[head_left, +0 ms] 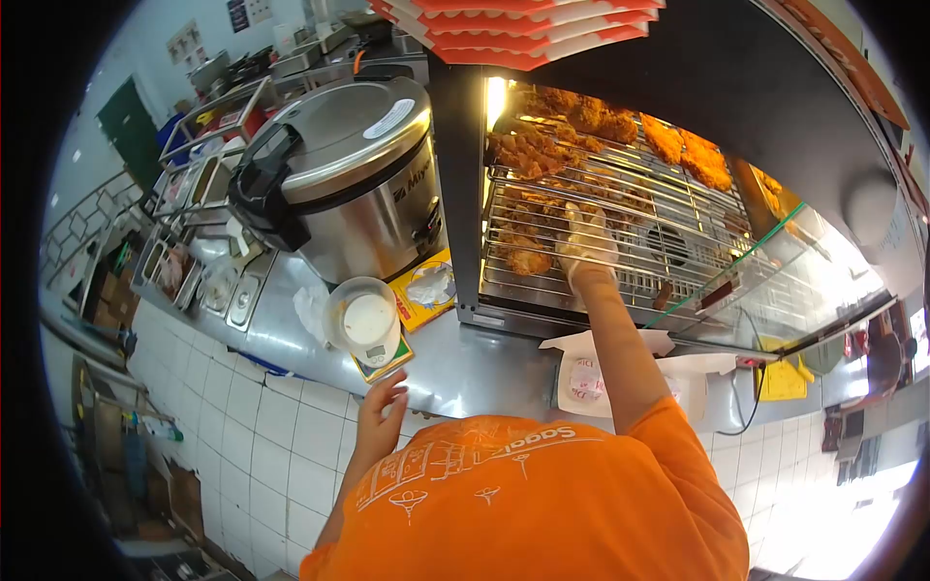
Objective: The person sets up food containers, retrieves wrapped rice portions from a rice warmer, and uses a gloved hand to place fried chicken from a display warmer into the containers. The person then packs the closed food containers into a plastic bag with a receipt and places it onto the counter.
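Note:
My right hand [588,247], in a thin see-through glove, reaches into a lit warming cabinet [463,194], below the upper wire rack [620,179]. Its fingers point toward fried pieces at the back of a lower level; the rack wires cross in front, so whether they grip anything cannot be made out. A piece of fried chicken [528,254] lies just left of this hand. More fried chicken [702,160] rests on the upper rack. My left hand [381,414] is bare and holds nothing, fingers apart, near the counter's front edge below a small scale [378,355].
A white-lined bowl [363,315] sits on the scale beside a yellow box [426,290]. Behind stands a large steel rice cooker [363,218]. An open paper box [702,373] lies under my right forearm. The cabinet's glass door [775,281] juts out at right. Red-and-white paper trays [523,24] are stacked on top.

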